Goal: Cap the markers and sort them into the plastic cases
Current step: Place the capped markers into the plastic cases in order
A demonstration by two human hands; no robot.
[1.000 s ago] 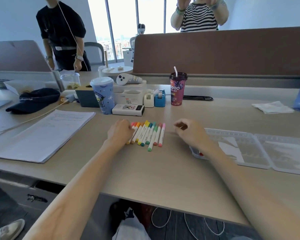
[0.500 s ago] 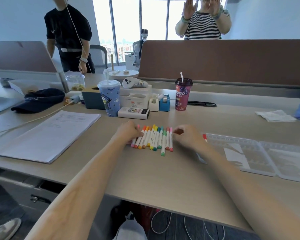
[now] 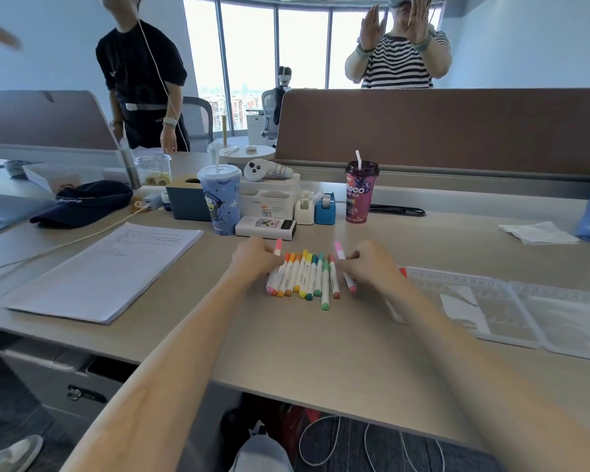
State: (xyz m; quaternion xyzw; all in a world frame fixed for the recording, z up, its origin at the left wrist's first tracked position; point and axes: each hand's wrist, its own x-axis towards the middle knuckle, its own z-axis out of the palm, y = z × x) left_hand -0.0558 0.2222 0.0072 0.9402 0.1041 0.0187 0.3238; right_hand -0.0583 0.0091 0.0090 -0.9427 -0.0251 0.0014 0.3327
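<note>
Picking up: pinching salmon marker (image 3: 278, 247) in left hand (image 3: 252, 258), pink marker (image 3: 338, 248) in right hand (image 3: 368, 264); probably carrying to plastic cases (image 3: 511, 311) next

A row of coloured markers (image 3: 307, 277) lies side by side on a pale table (image 3: 286, 352). At the row's left edge, the left hand (image 3: 252, 258) grips a salmon-capped marker (image 3: 278, 247). At its right edge, the right hand (image 3: 372, 267) pinches a tilted pink marker (image 3: 345, 270). Clear plastic cases (image 3: 525, 311) lie open further right of the row.
</note>
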